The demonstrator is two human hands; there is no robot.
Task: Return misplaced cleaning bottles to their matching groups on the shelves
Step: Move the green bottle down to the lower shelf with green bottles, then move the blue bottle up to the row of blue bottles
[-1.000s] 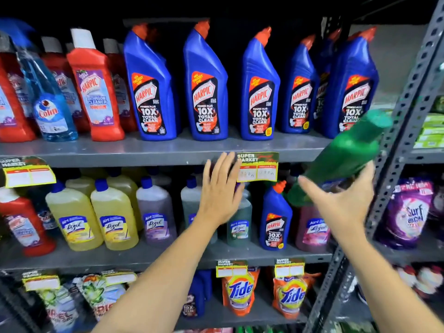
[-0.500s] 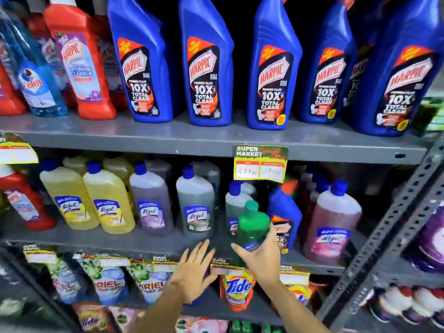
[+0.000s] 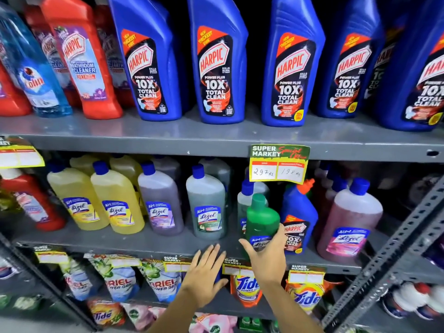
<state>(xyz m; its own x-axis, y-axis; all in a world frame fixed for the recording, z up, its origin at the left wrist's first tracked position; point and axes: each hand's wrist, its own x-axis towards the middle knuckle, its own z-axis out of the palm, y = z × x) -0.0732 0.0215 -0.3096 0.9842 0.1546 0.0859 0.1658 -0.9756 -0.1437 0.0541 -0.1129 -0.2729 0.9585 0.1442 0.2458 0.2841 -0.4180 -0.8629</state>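
Note:
My right hand [image 3: 265, 258] grips a green Lizol bottle [image 3: 261, 219] upright at the front of the middle shelf [image 3: 149, 245], just right of a grey-green Lizol bottle [image 3: 207, 207]. A small blue Harpic bottle [image 3: 299, 222] with an orange cap stands directly to its right among the Lizol bottles. My left hand [image 3: 204, 275] hovers with fingers spread below the shelf edge, holding nothing. Large blue Harpic bottles [image 3: 216, 61] line the top shelf [image 3: 216, 138].
Yellow [image 3: 115, 203], purple [image 3: 159, 200] and pink Lizol bottles [image 3: 350, 219] fill the middle shelf. Red Harpic bottles [image 3: 81, 58] and a blue Colin bottle [image 3: 36, 75] stand top left. Ariel and Tide pouches [image 3: 245, 287] sit below. A perforated grey upright [image 3: 394, 255] runs at right.
My right hand brought the green bottle down from beside the top shelf to the middle shelf front and stood it upright. My left hand dropped below the shelf edge. The view moved closer.

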